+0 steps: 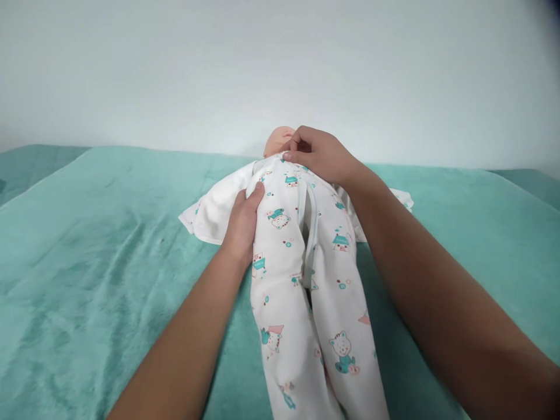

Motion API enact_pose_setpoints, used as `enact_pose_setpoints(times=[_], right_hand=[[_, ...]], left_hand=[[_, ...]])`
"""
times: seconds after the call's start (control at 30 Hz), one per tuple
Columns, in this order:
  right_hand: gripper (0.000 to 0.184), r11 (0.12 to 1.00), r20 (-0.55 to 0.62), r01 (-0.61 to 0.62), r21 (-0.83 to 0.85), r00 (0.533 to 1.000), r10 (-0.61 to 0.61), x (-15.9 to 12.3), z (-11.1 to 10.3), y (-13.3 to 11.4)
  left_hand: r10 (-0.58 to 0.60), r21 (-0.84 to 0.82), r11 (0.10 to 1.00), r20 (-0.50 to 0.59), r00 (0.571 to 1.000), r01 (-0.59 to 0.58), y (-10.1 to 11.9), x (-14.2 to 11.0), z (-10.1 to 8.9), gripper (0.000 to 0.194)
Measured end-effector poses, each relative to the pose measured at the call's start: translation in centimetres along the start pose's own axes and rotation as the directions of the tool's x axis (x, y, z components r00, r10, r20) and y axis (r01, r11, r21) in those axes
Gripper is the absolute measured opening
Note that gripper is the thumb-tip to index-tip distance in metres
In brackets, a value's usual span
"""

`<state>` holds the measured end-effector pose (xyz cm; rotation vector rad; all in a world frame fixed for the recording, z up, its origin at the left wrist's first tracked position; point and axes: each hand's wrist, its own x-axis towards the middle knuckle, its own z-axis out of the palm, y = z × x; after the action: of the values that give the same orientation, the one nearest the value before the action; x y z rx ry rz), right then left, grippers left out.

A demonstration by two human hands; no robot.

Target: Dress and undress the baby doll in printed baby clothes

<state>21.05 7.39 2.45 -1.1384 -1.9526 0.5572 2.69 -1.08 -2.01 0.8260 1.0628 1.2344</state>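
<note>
Right hand (322, 153) arches, grip pinching the printed trousers (280, 248) at the top; left hand (244, 221), thumb up, clasps their side.

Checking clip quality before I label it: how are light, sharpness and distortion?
Head view: soft light, no harsh glare on the white garment; its print fairly crisp; green blanket darker beside it; pale wall smooth, dark at the top-right corner; right forearm looks stretched towards the edge, probably wide-lens distortion.
</note>
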Motion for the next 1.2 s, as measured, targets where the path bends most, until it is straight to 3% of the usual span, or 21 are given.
enact_pose_setpoints(times=[0.1,0.2,0.27,0.33,0.4,0.47,0.6,0.7,1.0,1.2], right_hand=[[0.014,0.984,-0.028,-0.001,-0.176,1.0,-0.004,1.3,0.6,-0.4],[0.017,0.959,-0.057,-0.019,-0.284,0.998,0.003,2.1,1.4,-0.6],[0.014,0.965,-0.142,-0.058,-0.256,0.99,0.022,1.6,2.0,-0.4],[0.008,0.98,-0.302,-0.097,-0.173,0.952,0.041,0.1,2.3,0.2],[0.007,0.987,-0.469,-0.12,-0.103,0.881,0.058,-2.3,2.1,1.1],[0.008,0.985,-0.564,-0.153,-0.077,0.822,0.084,-5.2,1.6,2.1],[0.008,0.963,-0.547,-0.26,-0.075,0.818,0.179,-9.9,0.8,3.0],[0.01,0.956,-0.507,-0.292,-0.026,0.828,0.239,-11.3,0.9,2.8],[0.014,0.943,-0.47,-0.327,0.055,0.825,0.314,-10.7,1.7,2.4],[0.021,0.949,-0.454,-0.303,0.084,0.836,0.307,-10.5,1.8,2.6]], left_hand=[[0.069,0.178,0.983,-0.134,0.989,-0.045,0.5,-0.2,0.0,0.033],[0.1,0.296,0.954,-0.165,0.981,-0.047,1.1,0.1,-0.1,0.022],[0.089,0.325,0.945,-0.156,0.984,-0.034,1.2,0.3,-0.2,0.02],[0.07,0.31,0.95,-0.13,0.989,-0.026,1.2,0.5,-0.5,0.022],[0.079,0.301,0.952,-0.103,0.992,-0.045,1.0,0.5,-0.7,0.028],[0.136,0.371,0.924,-0.11,0.985,-0.087,0.8,0.5,-1.0,0.031],[0.315,0.563,0.805,-0.138,0.939,-0.187,0.9,0.5,-1.2,0.029],[0.379,0.594,0.766,-0.111,0.919,-0.245,1.0,0.5,-1.0,0.027],[0.39,0.608,0.748,-0.078,0.918,-0.266,1.0,0.3,-1.0,0.025],[0.365,0.549,0.791,-0.069,0.928,-0.27,1.1,-0.2,-0.6,0.029]])
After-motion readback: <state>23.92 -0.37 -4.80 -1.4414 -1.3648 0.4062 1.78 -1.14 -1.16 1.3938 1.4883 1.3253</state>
